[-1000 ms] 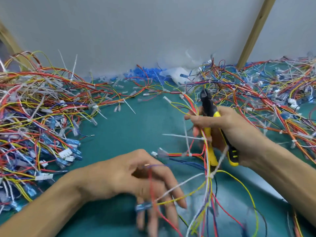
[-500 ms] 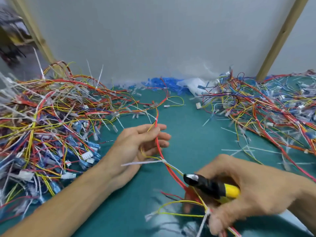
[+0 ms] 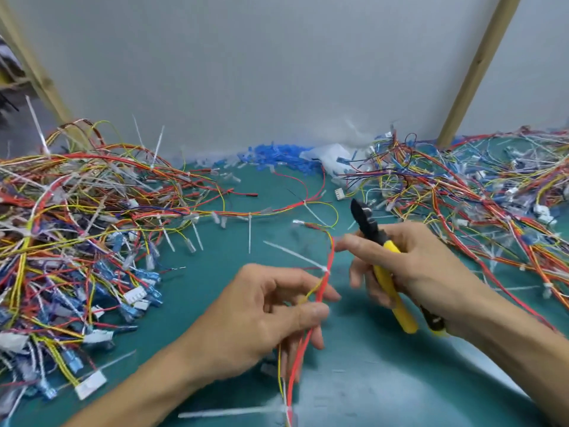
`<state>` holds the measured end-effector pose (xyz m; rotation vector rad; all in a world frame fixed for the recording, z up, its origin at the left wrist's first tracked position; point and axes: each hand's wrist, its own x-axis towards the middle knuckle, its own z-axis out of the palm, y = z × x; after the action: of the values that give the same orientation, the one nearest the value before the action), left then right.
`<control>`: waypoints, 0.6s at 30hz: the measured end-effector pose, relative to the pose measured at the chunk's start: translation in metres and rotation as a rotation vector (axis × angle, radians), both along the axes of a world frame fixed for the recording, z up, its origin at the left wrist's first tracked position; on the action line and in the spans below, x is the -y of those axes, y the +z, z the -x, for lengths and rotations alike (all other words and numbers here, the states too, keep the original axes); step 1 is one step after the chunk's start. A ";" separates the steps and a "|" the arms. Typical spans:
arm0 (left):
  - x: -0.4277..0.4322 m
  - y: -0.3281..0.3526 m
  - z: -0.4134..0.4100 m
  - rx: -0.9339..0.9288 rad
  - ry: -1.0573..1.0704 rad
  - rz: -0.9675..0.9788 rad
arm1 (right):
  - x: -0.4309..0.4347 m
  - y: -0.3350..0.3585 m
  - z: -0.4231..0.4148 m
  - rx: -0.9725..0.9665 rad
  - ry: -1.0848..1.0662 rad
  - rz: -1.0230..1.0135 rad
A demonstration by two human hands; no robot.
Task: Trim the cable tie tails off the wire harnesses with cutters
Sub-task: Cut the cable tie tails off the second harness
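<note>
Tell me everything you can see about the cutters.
The cutters are small side cutters with a black head, a shiny pivot and yellow plastic-looking handles. The jaws look closed. The right hand grips the handles, holding the tool tilted above the mat, head pointing up and left. The head touches nothing and sits right of the harness.

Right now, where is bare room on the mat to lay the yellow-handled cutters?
Bare teal mat lies between the tangled multicoloured left wire pile and the left hand, and between both forearms. The right wire pile is crowded.
</note>
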<state>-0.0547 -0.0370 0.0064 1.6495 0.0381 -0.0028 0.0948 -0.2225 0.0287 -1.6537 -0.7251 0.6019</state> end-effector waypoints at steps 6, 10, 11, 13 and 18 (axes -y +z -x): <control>0.013 -0.005 0.005 -0.067 -0.190 -0.078 | -0.001 -0.005 0.007 0.116 0.129 0.017; 0.009 -0.001 0.002 -0.048 -0.114 -0.042 | -0.001 -0.001 0.008 0.115 0.094 -0.182; 0.009 0.000 0.001 -0.009 -0.044 -0.061 | -0.001 -0.001 0.009 0.126 0.081 -0.220; 0.005 0.000 0.000 0.115 0.155 -0.195 | 0.000 -0.001 0.010 0.149 0.065 -0.276; 0.010 -0.001 0.002 0.190 0.045 -0.477 | -0.001 -0.001 0.011 0.177 -0.016 -0.379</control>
<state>-0.0571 -0.0469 0.0050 2.1176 -0.0746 0.2114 0.0836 -0.2215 0.0273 -1.3677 -0.8931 0.2849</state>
